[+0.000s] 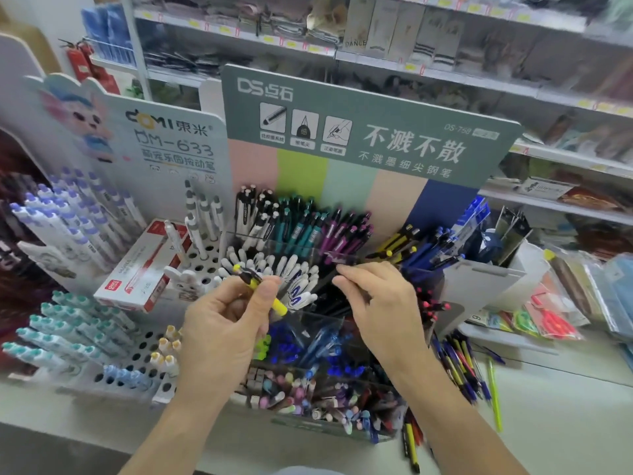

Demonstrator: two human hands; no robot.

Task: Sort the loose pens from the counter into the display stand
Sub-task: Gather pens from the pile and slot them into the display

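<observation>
Here, left hand (222, 323) pinching a slim yellow-and-black pen (259, 287), right hand (373, 303) loose-fingered over clear acrylic display stand (337, 257).

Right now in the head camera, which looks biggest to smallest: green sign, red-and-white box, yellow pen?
1. green sign
2. red-and-white box
3. yellow pen, gripped in the left hand

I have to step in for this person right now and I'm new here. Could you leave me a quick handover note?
Left hand: its grip holds a yellow-and-black pen over the display stand.
Right hand: fingers reach into the stand's dark pens; whether they pinch one is unclear.
Done: the stand's compartments already hold many pens, grouped by colour.
Left: place the held pen, then sort the loose pens lying on the counter to the right of the stand.
</observation>
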